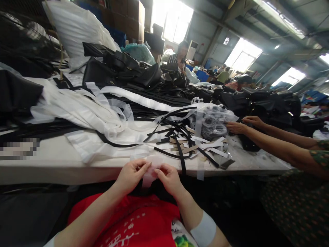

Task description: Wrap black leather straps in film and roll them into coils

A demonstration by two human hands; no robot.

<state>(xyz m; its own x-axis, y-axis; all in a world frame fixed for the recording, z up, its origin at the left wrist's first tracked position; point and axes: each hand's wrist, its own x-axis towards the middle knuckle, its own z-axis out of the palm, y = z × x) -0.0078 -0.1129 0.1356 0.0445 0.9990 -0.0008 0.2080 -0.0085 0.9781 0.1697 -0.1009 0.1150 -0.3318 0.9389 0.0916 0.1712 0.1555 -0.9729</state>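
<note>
At the table's front edge, my left hand [133,174] pinches one side of a thin translucent white strip [148,178]. My right hand [168,176] pinches the strip's other side, a short gap away. The strip hangs down between my fingertips, over the edge. Just beyond my hands lie more white strips [87,145] on the pale table [51,168]. To the right of them is a loose pile of cut black, white and tan strips [183,140].
A clear plastic bundle [212,120] sits at the right, touched by another person's hands [238,127]. Black bags [149,75] are heaped along the back. A pixelated patch [19,148] covers something at the left edge. Other people are farther off.
</note>
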